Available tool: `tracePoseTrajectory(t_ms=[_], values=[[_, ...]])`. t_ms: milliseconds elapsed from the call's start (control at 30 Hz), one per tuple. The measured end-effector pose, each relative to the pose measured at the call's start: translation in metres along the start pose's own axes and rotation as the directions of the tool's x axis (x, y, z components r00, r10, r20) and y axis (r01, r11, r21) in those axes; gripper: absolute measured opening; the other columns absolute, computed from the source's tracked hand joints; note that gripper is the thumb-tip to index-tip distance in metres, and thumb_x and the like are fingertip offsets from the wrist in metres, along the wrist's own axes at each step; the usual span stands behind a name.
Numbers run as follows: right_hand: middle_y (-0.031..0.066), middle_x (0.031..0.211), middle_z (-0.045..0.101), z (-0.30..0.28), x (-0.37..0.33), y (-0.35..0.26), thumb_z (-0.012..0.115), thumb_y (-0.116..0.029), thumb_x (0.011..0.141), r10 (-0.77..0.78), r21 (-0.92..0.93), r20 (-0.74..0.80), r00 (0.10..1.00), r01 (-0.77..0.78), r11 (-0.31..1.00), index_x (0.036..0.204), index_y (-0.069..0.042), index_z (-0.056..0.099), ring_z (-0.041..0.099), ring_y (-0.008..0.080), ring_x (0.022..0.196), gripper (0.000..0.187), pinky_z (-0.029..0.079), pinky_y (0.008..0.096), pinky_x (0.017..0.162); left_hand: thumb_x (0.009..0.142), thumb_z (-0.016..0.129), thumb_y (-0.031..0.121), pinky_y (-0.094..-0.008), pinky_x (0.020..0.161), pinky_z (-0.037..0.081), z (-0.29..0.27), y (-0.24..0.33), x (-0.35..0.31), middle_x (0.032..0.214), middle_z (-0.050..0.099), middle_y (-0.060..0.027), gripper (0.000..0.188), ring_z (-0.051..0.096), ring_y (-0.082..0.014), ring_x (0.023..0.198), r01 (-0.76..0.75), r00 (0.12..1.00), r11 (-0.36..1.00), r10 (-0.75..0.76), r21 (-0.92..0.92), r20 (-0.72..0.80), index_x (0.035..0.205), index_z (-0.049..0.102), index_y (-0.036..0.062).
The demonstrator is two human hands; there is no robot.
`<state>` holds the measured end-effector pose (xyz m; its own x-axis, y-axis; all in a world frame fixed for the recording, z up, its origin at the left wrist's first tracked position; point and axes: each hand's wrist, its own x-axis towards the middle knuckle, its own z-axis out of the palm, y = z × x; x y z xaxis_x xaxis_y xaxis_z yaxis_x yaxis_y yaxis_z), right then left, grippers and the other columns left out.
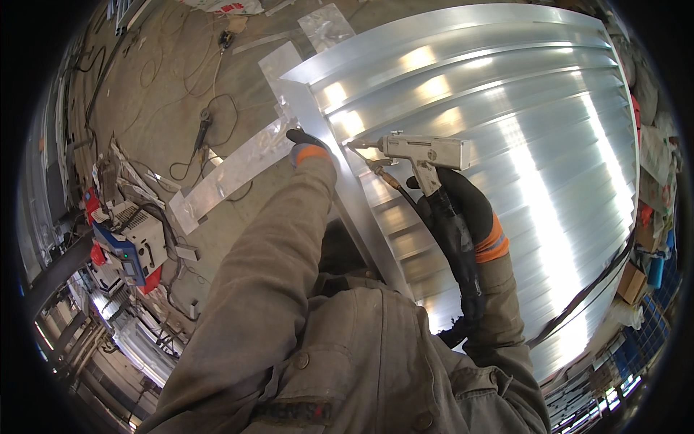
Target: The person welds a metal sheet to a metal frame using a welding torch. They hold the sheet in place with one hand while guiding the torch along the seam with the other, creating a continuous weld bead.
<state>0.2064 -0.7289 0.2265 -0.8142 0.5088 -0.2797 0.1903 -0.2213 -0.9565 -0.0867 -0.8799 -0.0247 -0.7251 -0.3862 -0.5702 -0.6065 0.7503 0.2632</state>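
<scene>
My right hand (463, 202), in a black glove with an orange cuff, is wrapped round the handle of a boxy pale welding gun (426, 150). Its nozzle points left, with the tip close to the inner edge of a metal frame strip (354, 210). A thin brass-fitted feed line (390, 179) runs under the nozzle, and a thick black-wrapped cable hangs from the handle. My left hand (309, 148), gloved alike, is at the strip's outer edge near the panel's corner. One dark digit sticks out to the left; the other fingers are hidden. Ribbed silvery panel (477, 94) fills the right.
Flat metal strips (235, 170) reach out left from the panel's corner. On the concrete floor lie a corded hand tool (203, 130) and loose cables. A blue-and-white machine (129, 249) stands at left. Boxes and bags (632, 282) line the far right, and a dark cable crosses the panel's lower right.
</scene>
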Motion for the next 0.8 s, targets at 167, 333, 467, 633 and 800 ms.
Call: tracePoseTrajectory(t_ms=[167,333,467,633,800], values=[[0.0097,0.100,0.077,0.005,-0.001,0.009,0.057,-0.045,0.116,0.312,0.360,0.013,0.950,-0.296,0.885,0.131,-0.003,0.074,0.073,0.0195,0.085,0.048,0.059,0.0346,0.077,0.116,0.029,0.075,-0.0343,0.109,0.055,-0.005,0.003,-0.006,0.149,0.077,-0.0155,0.089,0.075,-0.0283,0.130,-0.047,0.992,0.986,0.028,0.158,0.122,0.157,0.063,0.0029],[0.0103,0.094,0.076,0.010,0.005,0.017,0.057,-0.046,0.116,0.181,0.222,0.014,0.983,-0.180,0.958,0.123,-0.002,0.075,0.074,0.0197,0.084,0.048,0.060,0.0352,0.076,0.114,0.026,0.077,-0.0456,0.113,0.053,-0.009,0.006,-0.001,0.143,0.078,-0.0228,0.096,0.073,-0.0413,0.132,0.025,1.000,0.987,-0.022,-0.157,0.023,0.148,0.071,-0.0010],[0.0108,0.093,0.076,0.006,0.005,0.016,0.058,-0.047,0.116,0.200,0.206,0.020,0.980,-0.200,0.958,0.122,-0.001,0.074,0.074,0.0197,0.082,0.049,0.061,0.0357,0.076,0.114,0.025,0.077,-0.0475,0.113,0.053,-0.012,0.007,-0.008,0.142,0.078,-0.0241,0.098,0.072,-0.0435,0.132,0.020,1.000,0.988,-0.024,-0.155,-0.019,0.147,0.072,-0.0015],[0.0109,0.093,0.077,0.004,0.007,0.014,0.055,-0.045,0.118,0.105,0.087,0.039,0.994,-0.108,0.990,0.123,0.001,0.074,0.074,0.0192,0.082,0.049,0.062,0.0356,0.076,0.113,0.024,0.078,-0.0497,0.113,0.053,-0.011,0.006,-0.007,0.141,0.078,-0.0258,0.099,0.072,-0.0463,0.132,0.023,0.998,0.990,-0.031,-0.137,-0.052,0.145,0.074,-0.0021],[0.0115,0.094,0.078,0.004,0.008,0.012,0.051,-0.042,0.121,0.069,0.051,0.063,0.996,-0.072,0.996,0.127,0.002,0.074,0.074,0.0185,0.082,0.050,0.061,0.0351,0.076,0.113,0.023,0.079,-0.0520,0.114,0.053,-0.011,0.008,-0.006,0.140,0.078,-0.0275,0.101,0.072,-0.0491,0.131,0.027,0.996,0.994,-0.035,-0.104,-0.081,0.142,0.075,-0.0028]])
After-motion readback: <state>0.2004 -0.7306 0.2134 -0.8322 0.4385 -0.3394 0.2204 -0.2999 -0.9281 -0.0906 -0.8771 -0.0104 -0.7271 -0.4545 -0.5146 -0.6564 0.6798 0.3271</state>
